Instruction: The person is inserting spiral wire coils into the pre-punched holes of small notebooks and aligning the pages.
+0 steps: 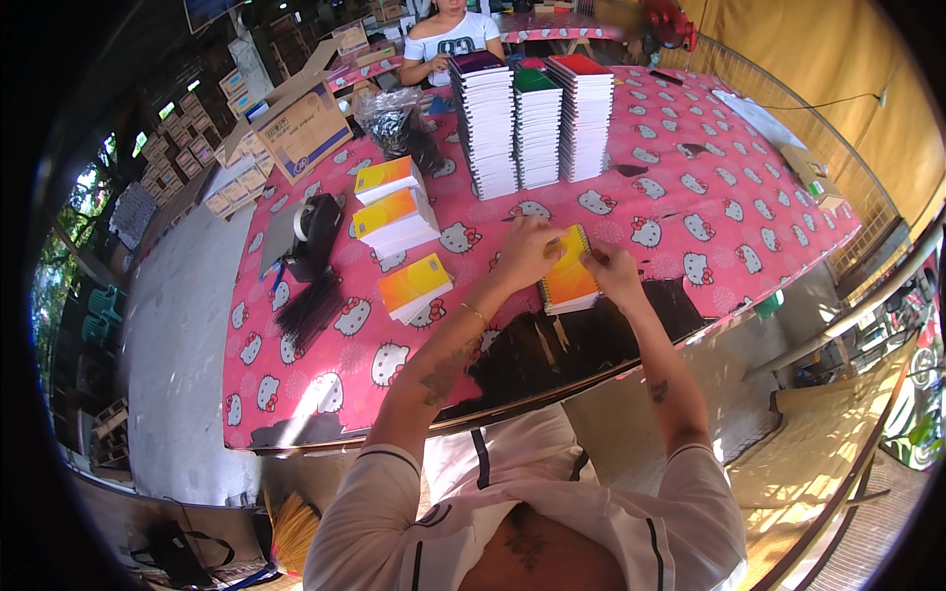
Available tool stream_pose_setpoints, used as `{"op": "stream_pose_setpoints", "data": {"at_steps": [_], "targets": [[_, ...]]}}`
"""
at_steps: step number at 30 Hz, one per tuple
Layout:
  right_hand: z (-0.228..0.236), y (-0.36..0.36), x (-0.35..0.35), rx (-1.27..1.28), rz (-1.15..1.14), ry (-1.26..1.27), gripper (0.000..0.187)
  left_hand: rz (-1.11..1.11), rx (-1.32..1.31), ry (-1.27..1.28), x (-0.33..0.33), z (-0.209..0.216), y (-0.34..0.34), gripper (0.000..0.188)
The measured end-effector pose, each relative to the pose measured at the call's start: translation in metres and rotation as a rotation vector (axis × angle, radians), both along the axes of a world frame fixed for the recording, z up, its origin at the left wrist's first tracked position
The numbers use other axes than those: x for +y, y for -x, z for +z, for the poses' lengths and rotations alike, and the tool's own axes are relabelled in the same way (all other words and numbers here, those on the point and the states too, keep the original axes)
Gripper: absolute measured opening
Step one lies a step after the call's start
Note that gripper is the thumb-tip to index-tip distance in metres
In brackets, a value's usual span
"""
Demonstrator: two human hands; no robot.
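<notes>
A small yellow-orange spiral notebook (569, 284) lies on the table in front of me, its dark coil running along the left side. My left hand (532, 252) grips it near the upper left, fingers bent over the bound edge. On the opposite edge my right hand (614, 273) pinches the notebook near its upper right; its fingertips are partly hidden. Left of my left forearm is a low stack of yellow-orange pads (416, 286). Behind it are taller stacks of similar pads (397, 219), with no coil visible on them.
Tall stacks of spiral notebooks with purple (488, 128), green (538, 128) and red covers (585, 118) stand beyond my hands. A black tape dispenser (315, 236), thin black coils (308, 311), a plastic bag (394, 123) and a cardboard box (302, 130) sit leftward. Another person (451, 39) is across the table.
</notes>
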State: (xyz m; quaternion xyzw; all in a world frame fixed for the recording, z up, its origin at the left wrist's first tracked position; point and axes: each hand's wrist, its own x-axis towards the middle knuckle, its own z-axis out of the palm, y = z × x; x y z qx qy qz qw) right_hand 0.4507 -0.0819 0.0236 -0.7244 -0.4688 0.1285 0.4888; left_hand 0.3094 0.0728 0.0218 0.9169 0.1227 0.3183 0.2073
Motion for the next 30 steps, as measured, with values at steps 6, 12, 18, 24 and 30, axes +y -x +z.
{"op": "stream_pose_setpoints", "data": {"at_steps": [6, 12, 18, 24, 30], "targets": [[-0.035, -0.009, 0.004, -0.193, -0.051, -0.091, 0.039, 0.071, -0.215, 0.278, -0.010, -0.010, 0.014, 0.027], [-0.045, -0.004, 0.012, -0.081, -0.111, -0.053, 0.043, 0.286, -0.187, -0.097, 0.020, -0.011, 0.151, 0.022], [-0.030, 0.006, 0.008, -0.215, -0.199, -0.094, 0.041, 0.387, 0.064, -0.256, 0.031, -0.032, 0.239, 0.023], [0.029, 0.084, -0.013, -0.126, 0.091, -0.292, 0.033, 0.355, 0.145, -0.232, 0.046, -0.035, 0.247, 0.018], [-0.025, 0.150, 0.040, 0.078, 0.469, -0.080, 0.043, 0.364, 0.150, -0.080, 0.057, -0.026, 0.248, 0.016]]}}
